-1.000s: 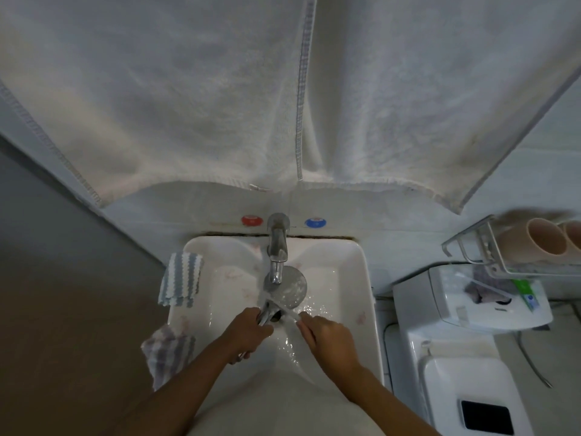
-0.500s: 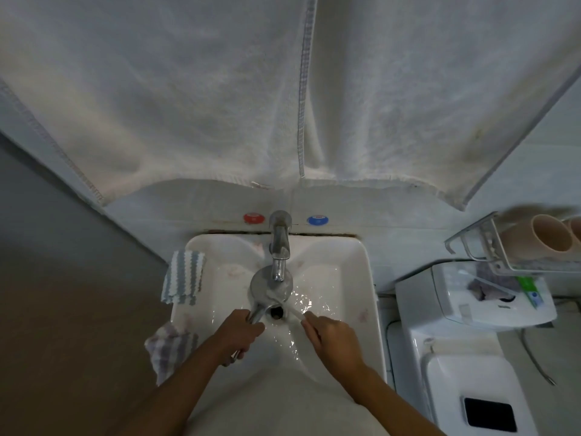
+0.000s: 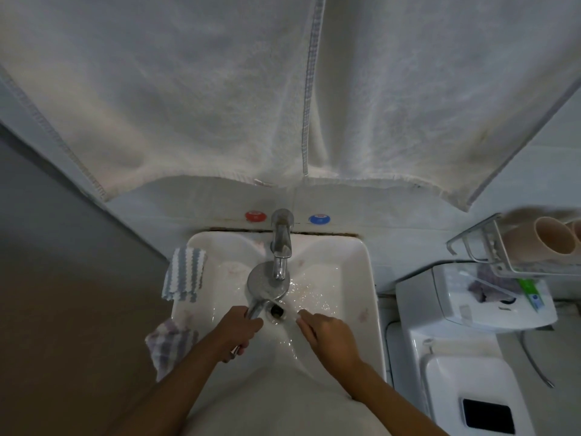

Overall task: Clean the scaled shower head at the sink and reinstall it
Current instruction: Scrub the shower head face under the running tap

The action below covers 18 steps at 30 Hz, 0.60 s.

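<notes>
The chrome shower head [image 3: 267, 283] lies face-up in the white sink [image 3: 366, 278], right under the spout of the faucet [image 3: 281, 243], and water splashes around it. My left hand [image 3: 235, 332] is shut on its handle at the front left of the basin. My right hand [image 3: 327, 335] is to the right of the drain [image 3: 277, 309], fingers pinched together on a thin white brush [image 3: 278, 299] whose blurred tip points at the head's lower edge.
A striped cloth [image 3: 185, 273] hangs over the sink's left rim, another cloth [image 3: 171, 344] nearer me. Red knob [image 3: 255, 216] and blue knob [image 3: 319, 219] flank the faucet. Large white towels [image 3: 188, 89] hang overhead. A wire rack with cups [image 3: 553, 236] and a white appliance [image 3: 471, 297] stand to the right.
The shower head has shifted left and back under the spout. My right hand with the brush has drawn a little away from it, toward the right of the drain.
</notes>
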Each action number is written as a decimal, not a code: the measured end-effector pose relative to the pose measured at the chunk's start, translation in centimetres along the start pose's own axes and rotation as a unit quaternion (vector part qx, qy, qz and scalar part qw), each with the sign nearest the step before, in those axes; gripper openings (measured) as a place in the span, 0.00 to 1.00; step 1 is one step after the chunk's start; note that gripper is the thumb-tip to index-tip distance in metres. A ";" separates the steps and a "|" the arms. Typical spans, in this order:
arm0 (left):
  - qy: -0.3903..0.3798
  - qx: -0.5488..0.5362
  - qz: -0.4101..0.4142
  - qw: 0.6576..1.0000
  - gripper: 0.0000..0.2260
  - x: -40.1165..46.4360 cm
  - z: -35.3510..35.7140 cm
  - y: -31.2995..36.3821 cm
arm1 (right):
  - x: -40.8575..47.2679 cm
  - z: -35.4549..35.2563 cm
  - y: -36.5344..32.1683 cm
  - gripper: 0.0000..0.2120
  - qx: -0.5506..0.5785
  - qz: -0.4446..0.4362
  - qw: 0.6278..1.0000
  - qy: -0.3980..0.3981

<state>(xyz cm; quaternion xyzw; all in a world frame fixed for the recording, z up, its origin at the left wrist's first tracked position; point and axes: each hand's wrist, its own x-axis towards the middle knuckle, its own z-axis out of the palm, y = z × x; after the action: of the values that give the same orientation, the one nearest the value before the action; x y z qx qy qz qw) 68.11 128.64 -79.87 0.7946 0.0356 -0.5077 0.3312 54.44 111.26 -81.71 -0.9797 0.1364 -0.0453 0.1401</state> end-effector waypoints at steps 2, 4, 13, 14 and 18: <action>-0.004 0.005 0.007 1.000 0.06 0.1 0.0 -0.1 | 0.1 -0.1 0.2 0.15 -0.005 0.034 0.999 0.006; -0.006 0.006 0.010 1.000 0.05 0.1 0.1 -0.1 | 0.2 -0.1 0.3 0.15 -0.010 0.037 0.999 0.007; 0.000 -0.016 -0.029 0.999 0.04 0.4 -0.1 0.0 | -0.6 -0.4 1.0 0.10 0.006 0.051 0.999 0.001; 0.000 -0.016 -0.029 0.999 0.05 0.3 0.0 0.0 | -0.6 -0.2 0.9 0.11 0.014 0.037 0.999 0.001; -0.003 -0.023 -0.024 0.999 0.05 0.5 0.0 -0.1 | -0.7 0.1 0.8 0.13 0.019 0.014 1.000 -0.005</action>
<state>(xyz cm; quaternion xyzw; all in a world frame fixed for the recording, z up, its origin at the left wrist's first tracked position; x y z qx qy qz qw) 68.35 128.56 -80.30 0.7844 0.0657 -0.5168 0.3367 53.60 110.80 -82.10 -0.9751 0.1485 -0.0412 0.1596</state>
